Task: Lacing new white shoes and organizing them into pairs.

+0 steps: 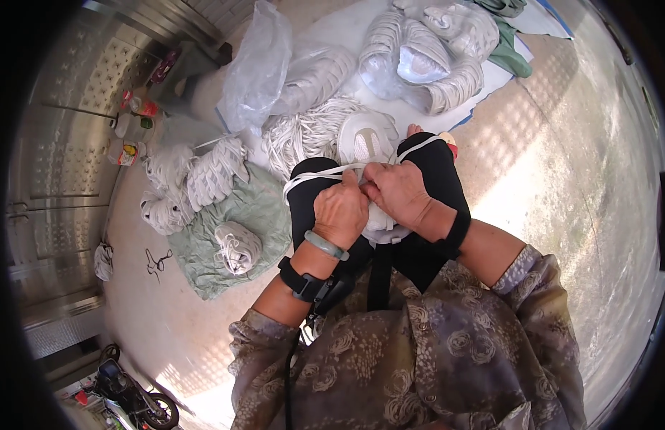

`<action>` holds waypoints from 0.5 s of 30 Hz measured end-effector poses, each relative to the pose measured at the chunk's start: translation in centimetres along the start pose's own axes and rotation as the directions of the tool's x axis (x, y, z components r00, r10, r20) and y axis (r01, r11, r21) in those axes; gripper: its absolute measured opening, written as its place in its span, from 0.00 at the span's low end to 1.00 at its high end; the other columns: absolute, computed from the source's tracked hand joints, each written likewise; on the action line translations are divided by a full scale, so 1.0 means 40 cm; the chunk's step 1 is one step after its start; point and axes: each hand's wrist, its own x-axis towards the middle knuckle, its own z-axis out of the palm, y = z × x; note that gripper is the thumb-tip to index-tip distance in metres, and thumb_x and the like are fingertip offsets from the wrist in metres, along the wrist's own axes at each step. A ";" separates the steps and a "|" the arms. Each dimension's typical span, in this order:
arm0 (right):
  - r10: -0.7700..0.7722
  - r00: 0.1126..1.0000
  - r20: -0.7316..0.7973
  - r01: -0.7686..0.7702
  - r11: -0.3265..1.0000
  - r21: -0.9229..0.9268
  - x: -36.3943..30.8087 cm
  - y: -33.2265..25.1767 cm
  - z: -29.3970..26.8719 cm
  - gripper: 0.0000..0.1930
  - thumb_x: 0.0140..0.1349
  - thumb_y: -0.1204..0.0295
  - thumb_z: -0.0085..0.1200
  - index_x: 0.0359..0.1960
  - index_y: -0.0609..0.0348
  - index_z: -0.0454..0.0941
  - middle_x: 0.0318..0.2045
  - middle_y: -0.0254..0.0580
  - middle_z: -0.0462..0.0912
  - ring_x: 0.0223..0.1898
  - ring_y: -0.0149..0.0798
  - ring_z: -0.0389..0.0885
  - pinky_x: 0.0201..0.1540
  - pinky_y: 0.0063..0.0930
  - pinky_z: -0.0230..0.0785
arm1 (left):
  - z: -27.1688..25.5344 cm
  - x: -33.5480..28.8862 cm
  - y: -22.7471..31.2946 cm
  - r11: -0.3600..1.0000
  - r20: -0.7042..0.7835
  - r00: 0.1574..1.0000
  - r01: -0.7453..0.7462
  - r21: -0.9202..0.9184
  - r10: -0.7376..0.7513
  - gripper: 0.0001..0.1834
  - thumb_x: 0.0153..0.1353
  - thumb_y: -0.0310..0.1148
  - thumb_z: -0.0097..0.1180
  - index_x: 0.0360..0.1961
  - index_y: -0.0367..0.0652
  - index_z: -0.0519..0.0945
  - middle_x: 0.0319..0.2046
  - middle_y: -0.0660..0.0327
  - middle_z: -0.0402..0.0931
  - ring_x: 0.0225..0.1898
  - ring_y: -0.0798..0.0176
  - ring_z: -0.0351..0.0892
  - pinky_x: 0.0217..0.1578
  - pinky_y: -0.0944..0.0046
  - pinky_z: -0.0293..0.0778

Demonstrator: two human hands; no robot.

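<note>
Between the person's knees, covered in black cloth [438, 170], sits a white shoe [381, 221], partly covered by the hands, so its eyelets cannot be made out. The left hand [342, 211] and the right hand [398, 192] meet over it, fingers drawn in to a narrow pinch on a white lace [314, 175]; just where the tips grip is partly hidden. One length of lace loops out over the left knee, another runs across the right.

Threading looks like the step in hand. It should go best with the shoe braced firmly between the thighs, one hand steadying the edge while the other guides the lace tip through. Keeping the strand flat and untwisted, and drawing it in short pulls, would likely leave the rows neat. The loose lengths deserve care: the heap of pale strands [300, 140] lies just beyond the knees, and a trailing end could tangle there. Both ends are better evened before tightening. On the green cloth [200, 276], to the left, rests a separate pale shoe [237, 249].
</note>
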 end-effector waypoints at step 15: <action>-0.375 0.924 -0.078 0.343 0.901 -0.267 0.016 0.018 -0.028 0.02 0.43 0.72 0.49 0.21 0.52 0.73 0.19 0.33 0.76 0.22 0.35 0.74 0.36 0.31 0.56 | 0.048 0.017 -0.034 0.942 -0.188 0.982 -0.070 -0.327 0.008 0.14 0.48 0.26 0.50 0.39 0.38 0.73 0.23 0.46 0.74 0.27 0.45 0.75 0.28 0.54 0.71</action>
